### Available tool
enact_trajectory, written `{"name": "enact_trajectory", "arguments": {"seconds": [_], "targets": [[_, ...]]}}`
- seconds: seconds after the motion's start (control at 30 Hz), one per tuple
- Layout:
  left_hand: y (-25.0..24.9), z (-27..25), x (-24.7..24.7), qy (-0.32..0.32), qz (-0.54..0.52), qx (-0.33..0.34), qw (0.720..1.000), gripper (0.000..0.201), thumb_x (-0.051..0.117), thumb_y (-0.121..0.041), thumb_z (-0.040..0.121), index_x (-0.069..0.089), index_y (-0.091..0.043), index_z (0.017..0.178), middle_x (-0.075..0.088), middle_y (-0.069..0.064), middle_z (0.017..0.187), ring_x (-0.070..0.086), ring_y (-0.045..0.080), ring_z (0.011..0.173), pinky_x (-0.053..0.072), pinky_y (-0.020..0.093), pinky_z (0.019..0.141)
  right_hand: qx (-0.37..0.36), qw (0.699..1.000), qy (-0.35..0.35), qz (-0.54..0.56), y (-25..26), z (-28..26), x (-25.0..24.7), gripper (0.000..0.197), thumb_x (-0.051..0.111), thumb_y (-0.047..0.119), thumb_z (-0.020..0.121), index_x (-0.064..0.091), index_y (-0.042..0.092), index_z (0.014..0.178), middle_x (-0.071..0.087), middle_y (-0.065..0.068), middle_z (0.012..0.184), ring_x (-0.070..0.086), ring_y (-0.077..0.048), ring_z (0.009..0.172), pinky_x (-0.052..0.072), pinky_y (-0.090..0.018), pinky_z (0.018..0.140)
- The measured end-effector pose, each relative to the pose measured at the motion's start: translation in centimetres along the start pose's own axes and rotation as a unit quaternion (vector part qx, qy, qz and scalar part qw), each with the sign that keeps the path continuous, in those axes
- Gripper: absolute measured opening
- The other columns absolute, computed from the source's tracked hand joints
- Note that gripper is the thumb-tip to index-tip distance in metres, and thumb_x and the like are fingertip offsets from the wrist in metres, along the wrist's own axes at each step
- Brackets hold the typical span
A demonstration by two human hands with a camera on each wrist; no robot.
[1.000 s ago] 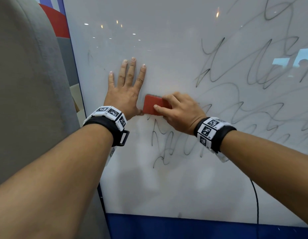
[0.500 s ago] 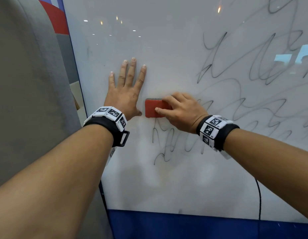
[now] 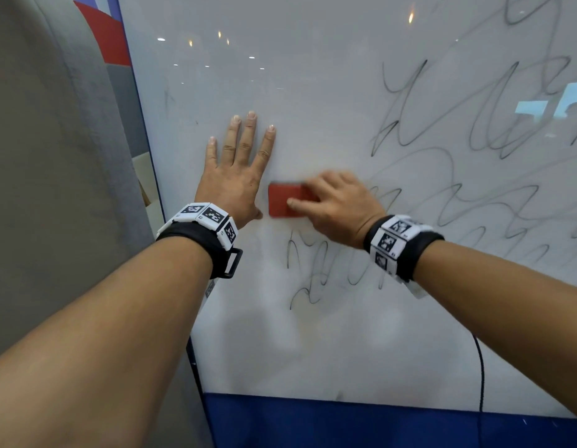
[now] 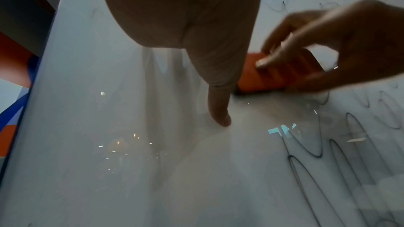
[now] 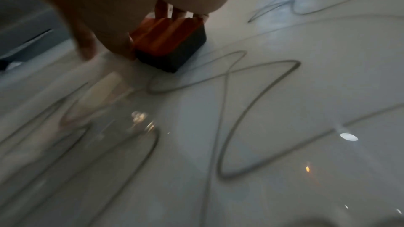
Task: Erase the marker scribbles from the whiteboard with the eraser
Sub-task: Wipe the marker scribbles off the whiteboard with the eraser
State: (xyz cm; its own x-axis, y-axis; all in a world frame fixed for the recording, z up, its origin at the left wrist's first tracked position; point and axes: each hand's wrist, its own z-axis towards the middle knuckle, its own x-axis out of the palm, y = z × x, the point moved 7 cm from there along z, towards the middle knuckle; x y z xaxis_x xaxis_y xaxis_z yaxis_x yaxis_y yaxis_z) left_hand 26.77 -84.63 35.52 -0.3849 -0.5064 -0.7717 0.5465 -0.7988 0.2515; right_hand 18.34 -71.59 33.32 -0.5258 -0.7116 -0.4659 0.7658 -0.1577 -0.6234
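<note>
A red eraser [image 3: 282,202] with a dark felt base [image 5: 174,54] lies flat against the whiteboard [image 3: 313,92]. My right hand [image 3: 335,208] grips it from the right, thumb on its lower part. My left hand [image 3: 237,176] presses flat on the board just left of the eraser, fingers straight and spread; its thumb [image 4: 218,106] points along the board. Black marker scribbles [image 3: 313,273] run below the eraser, and more scribbles [image 3: 474,140] cover the board's right half. The eraser [image 4: 273,73] shows blurred in the left wrist view.
A grey padded panel [image 3: 54,156] stands along the board's left edge. A blue band [image 3: 377,421] runs under the board. A thin black cable [image 3: 480,367] hangs at the lower right. The board's upper left part bears only faint marks.
The eraser, held by my right hand, has slid a little downward on the board beside my left thumb. My left hand has stayed in place.
</note>
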Motion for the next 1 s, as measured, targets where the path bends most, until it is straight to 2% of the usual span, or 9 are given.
{"name": "enact_trajectory", "arguments": {"seconds": [0.1,0.2,0.33,0.4,0.53,0.63,0.73,0.87,1.0], "targets": [[0.0,-0.2,-0.1,-0.001,-0.005,0.001,1.000,0.147,0.089,-0.050,0.063,-0.025,-0.022,0.152,-0.029,0.011,0.159,-0.021,0.033,0.149,0.005,0.057,0.121,0.059,0.997,-0.044,0.004,-2.4,1.5,-1.8,0.034,0.065,0.018,0.077,0.071,0.023,0.111,0.065,-0.014,0.103,0.060,-0.034,0.084,0.043,-0.040,0.067],[0.0,-0.2,0.0,0.001,-0.006,0.000,1.000,0.147,0.088,-0.049,0.064,-0.026,-0.023,0.152,-0.030,0.010,0.159,-0.022,0.032,0.149,0.004,0.057,0.121,0.080,0.996,-0.044,-0.002,-1.5,0.6,-1.1,0.039,0.067,0.019,0.074,0.069,0.023,0.112,0.064,-0.014,0.105,0.059,-0.034,0.087,0.042,-0.040,0.069],[-0.1,-0.3,0.0,-0.002,0.001,-0.004,1.000,0.147,0.088,-0.051,0.064,-0.026,-0.022,0.152,-0.029,0.010,0.160,-0.020,0.032,0.149,0.005,0.058,0.120,-0.022,0.999,0.028,0.022,1.8,-1.9,1.1,0.037,0.069,0.015,0.074,0.069,0.024,0.110,0.064,-0.012,0.104,0.059,-0.032,0.085,0.046,-0.038,0.070],[-0.2,-0.3,0.2,-0.005,0.001,-0.006,1.000,0.146,0.088,-0.050,0.064,-0.026,-0.022,0.152,-0.028,0.010,0.160,-0.020,0.033,0.149,0.007,0.058,0.120,-0.052,0.997,0.054,0.028,1.7,-2.2,1.1,0.037,0.070,0.016,0.074,0.070,0.024,0.110,0.064,-0.012,0.104,0.060,-0.032,0.085,0.048,-0.038,0.070],[-0.3,-0.5,0.4,-0.004,0.001,-0.004,1.000,0.143,0.087,-0.048,0.066,-0.023,-0.022,0.153,-0.027,0.011,0.160,-0.019,0.032,0.150,0.008,0.059,0.120,0.059,0.997,-0.010,0.043,-2.3,-0.2,-1.1,0.037,0.070,0.019,0.073,0.070,0.021,0.111,0.064,-0.017,0.104,0.058,-0.035,0.083,0.047,-0.040,0.066],[-0.3,-0.5,0.5,-0.008,0.000,-0.004,1.000,0.143,0.087,-0.048,0.066,-0.023,-0.023,0.153,-0.027,0.011,0.160,-0.019,0.033,0.150,0.008,0.059,0.119,0.102,0.994,-0.022,0.019,-3.1,-0.1,-1.4,0.045,0.070,0.023,0.071,0.064,0.022,0.115,0.062,-0.017,0.109,0.056,-0.036,0.089,0.046,-0.042,0.069],[-0.3,-0.7,0.7,-0.011,-0.002,-0.007,1.000,0.144,0.088,-0.049,0.064,-0.022,-0.023,0.154,-0.027,0.010,0.161,-0.018,0.032,0.150,0.009,0.061,0.119,0.109,0.994,-0.014,0.018,-1.6,-1.3,-0.3,0.046,0.070,0.022,0.071,0.063,0.022,0.116,0.061,-0.017,0.109,0.052,-0.033,0.091,0.044,-0.041,0.069],[-0.8,-1.6,1.6,-0.008,0.010,0.002,1.000,0.145,0.085,-0.058,0.062,-0.022,-0.023,0.154,-0.026,0.012,0.161,-0.018,0.031,0.150,0.010,0.062,0.118,0.035,0.999,0.018,0.009,0.7,-2.5,0.8,0.033,0.067,0.018,0.075,0.069,0.021,0.107,0.063,-0.015,0.102,0.056,-0.033,0.085,0.045,-0.039,0.068],[-2.0,-3.0,3.0,-0.027,0.037,0.031,0.998,0.144,0.083,-0.063,0.060,-0.017,-0.022,0.156,-0.021,0.012,0.162,-0.013,0.029,0.152,0.010,0.062,0.118,0.102,0.994,-0.023,0.008,-1.6,-2.4,-0.5,0.038,0.065,0.023,0.076,0.064,0.020,0.114,0.062,-0.017,0.109,0.052,-0.034,0.090,0.042,-0.040,0.069]]}}
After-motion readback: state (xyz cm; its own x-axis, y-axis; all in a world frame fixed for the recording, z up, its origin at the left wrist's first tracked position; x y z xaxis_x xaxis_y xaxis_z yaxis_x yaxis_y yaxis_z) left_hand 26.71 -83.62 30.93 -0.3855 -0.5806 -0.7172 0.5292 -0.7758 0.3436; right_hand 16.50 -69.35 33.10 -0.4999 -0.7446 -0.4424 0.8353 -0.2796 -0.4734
